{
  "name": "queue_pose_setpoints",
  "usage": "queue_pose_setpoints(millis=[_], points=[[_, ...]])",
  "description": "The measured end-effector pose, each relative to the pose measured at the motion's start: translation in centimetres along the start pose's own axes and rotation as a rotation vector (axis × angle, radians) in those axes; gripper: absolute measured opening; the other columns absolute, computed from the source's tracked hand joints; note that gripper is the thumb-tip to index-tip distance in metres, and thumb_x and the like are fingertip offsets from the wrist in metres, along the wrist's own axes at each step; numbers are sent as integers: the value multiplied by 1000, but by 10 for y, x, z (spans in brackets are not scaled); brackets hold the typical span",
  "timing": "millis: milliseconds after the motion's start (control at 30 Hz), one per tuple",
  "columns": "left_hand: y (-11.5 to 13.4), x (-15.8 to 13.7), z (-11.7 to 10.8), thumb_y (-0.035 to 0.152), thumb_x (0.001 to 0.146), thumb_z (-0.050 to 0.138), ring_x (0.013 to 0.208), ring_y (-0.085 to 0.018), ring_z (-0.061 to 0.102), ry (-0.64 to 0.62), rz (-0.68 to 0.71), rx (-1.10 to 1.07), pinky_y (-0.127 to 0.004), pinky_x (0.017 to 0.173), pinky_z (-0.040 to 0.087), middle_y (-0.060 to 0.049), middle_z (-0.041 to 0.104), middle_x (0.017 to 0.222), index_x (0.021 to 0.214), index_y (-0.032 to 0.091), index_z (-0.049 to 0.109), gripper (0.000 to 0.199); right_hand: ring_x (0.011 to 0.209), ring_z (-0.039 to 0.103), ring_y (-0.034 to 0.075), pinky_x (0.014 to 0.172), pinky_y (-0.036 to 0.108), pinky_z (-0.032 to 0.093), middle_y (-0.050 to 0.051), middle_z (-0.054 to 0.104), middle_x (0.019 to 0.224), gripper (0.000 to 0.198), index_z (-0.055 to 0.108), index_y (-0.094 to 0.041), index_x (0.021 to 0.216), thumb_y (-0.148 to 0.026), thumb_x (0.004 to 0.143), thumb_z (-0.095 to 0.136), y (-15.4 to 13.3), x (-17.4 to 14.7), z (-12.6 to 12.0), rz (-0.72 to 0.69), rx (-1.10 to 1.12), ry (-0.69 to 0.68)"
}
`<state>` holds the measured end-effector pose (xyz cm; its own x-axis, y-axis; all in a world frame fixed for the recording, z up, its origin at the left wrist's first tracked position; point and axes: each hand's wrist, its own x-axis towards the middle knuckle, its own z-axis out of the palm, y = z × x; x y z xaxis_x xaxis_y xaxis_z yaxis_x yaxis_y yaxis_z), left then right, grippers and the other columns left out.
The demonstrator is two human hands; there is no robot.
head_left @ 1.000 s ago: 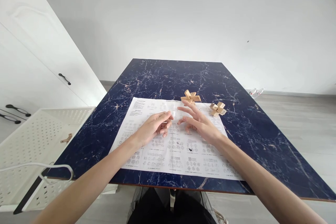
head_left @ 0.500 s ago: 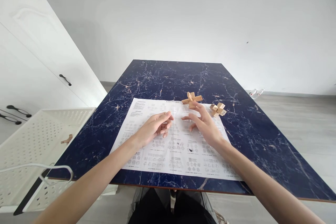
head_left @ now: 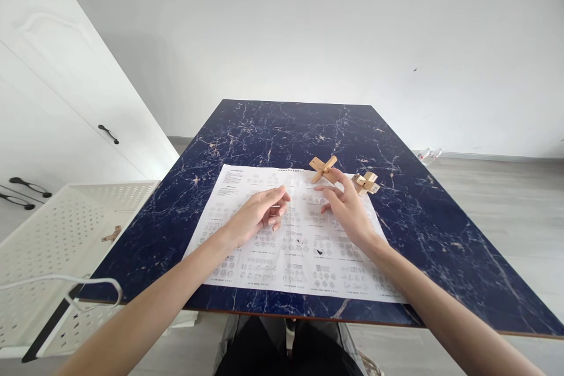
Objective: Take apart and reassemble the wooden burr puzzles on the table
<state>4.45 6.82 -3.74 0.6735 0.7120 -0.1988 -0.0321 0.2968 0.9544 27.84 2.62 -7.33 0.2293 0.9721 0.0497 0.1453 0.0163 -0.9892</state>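
Observation:
A printed instruction sheet (head_left: 255, 270) covers the near part of the table, with small diagrams in rows. At its top edge lies a wooden burr puzzle (head_left: 324, 168) shaped like a cross. The index fingertip of my right hand (head_left: 346, 207) touches this puzzle's near side, the other fingers loosely bent and apart, not gripping it. Just right of that hand sits a second wooden burr puzzle (head_left: 366, 182) with dark marks on its ends. My left hand (head_left: 262, 211) rests over the middle of the sheet, fingers loosely curled and apart, with nothing seen in it.
The dark blue marble-patterned table (head_left: 282, 132) reaches toward a pale wall. At the left stands a white perforated basket (head_left: 57, 217) with a small wooden piece (head_left: 111, 234) inside. A white cabinet (head_left: 66, 100) is behind it. Clear bottles (head_left: 429, 155) lie on the floor at right.
The cross-shaped puzzle has turned and shifted slightly right under my right index finger. My right hand's fingers have moved a little to the right. My left hand stays in place.

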Motion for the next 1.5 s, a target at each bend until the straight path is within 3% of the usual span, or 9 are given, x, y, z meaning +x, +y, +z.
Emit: queue_pose_setpoints(millis=[333, 500, 633, 833, 1000, 1167, 1300, 1400, 1500], points=[[0, 0, -1, 62, 102, 63, 56, -8, 37, -4, -4, -2, -24, 55, 40, 4, 46, 75, 99, 18, 62, 44, 153, 45, 35, 109, 51, 57, 7, 37, 169, 69, 41, -41, 160, -31, 95, 58, 10, 4, -3, -79, -132, 49], [1, -1, 0, 59, 103, 62, 56, -8, 36, -1, 2, 16, -25, 55, 40, 4, 46, 75, 99, 18, 62, 42, 144, 56, 34, 94, 46, 63, 12, 49, 159, 51, 49, -31, 137, -32, 88, 63, 6, 2, 1, 24, -40, 78], [1, 0, 1, 57, 103, 61, 56, -9, 36, 8, 4, 19, -25, 55, 40, 4, 45, 74, 98, 18, 62, 40, 108, 75, 29, 74, 38, 60, 11, 70, 121, 29, 53, -26, 115, -31, 88, 62, 4, 0, 2, 78, -36, 11], [1, 0, 0, 60, 103, 60, 56, -9, 37, 0, -7, 29, -25, 54, 39, 4, 46, 74, 100, 19, 62, 41, 75, 68, 20, 69, 35, 49, 4, 74, 88, 13, 63, -22, 97, -30, 94, 54, -3, -4, 5, -18, -154, -214], [0, 2, -2, 60, 102, 63, 56, -8, 37, -9, -1, 14, -24, 54, 39, 4, 47, 75, 100, 19, 63, 41, 65, 61, 17, 64, 32, 46, 0, 67, 76, 11, 62, -23, 92, -28, 93, 52, -7, -6, 7, -85, -189, -234], [-2, 2, -4, 59, 102, 64, 56, -8, 37, 3, -1, 18, -24, 54, 39, 3, 47, 75, 101, 19, 64, 40, 49, 39, 14, 49, 29, 29, -5, 48, 59, 14, 60, -23, 83, -24, 91, 49, -8, -5, 3, -126, -233, -135], [1, 1, -2, 59, 101, 64, 56, -9, 37, 8, -6, 37, -26, 54, 39, 3, 47, 74, 99, 19, 64, 40, 48, 38, 14, 50, 29, 28, -4, 50, 59, 20, 60, -24, 81, -23, 94, 46, -9, -1, -4, -266, -337, 18], [3, 0, -1, 58, 101, 65, 57, -9, 37, 17, -8, 48, -26, 54, 39, 3, 47, 74, 98, 19, 64, 40, 58, 49, 17, 61, 32, 38, 0, 62, 69, 20, 62, -24, 86, -24, 98, 46, -6, 8, -16, -487, -516, 250], [4, -1, 0, 59, 100, 66, 57, -9, 37, 23, -10, 46, -26, 55, 38, 3, 47, 75, 98, 18, 64, 41, 95, 61, 28, 87, 43, 45, 9, 72, 98, 16, 63, -24, 97, -29, 99, 49, 1, 23, -31, -622, -678, 509]])
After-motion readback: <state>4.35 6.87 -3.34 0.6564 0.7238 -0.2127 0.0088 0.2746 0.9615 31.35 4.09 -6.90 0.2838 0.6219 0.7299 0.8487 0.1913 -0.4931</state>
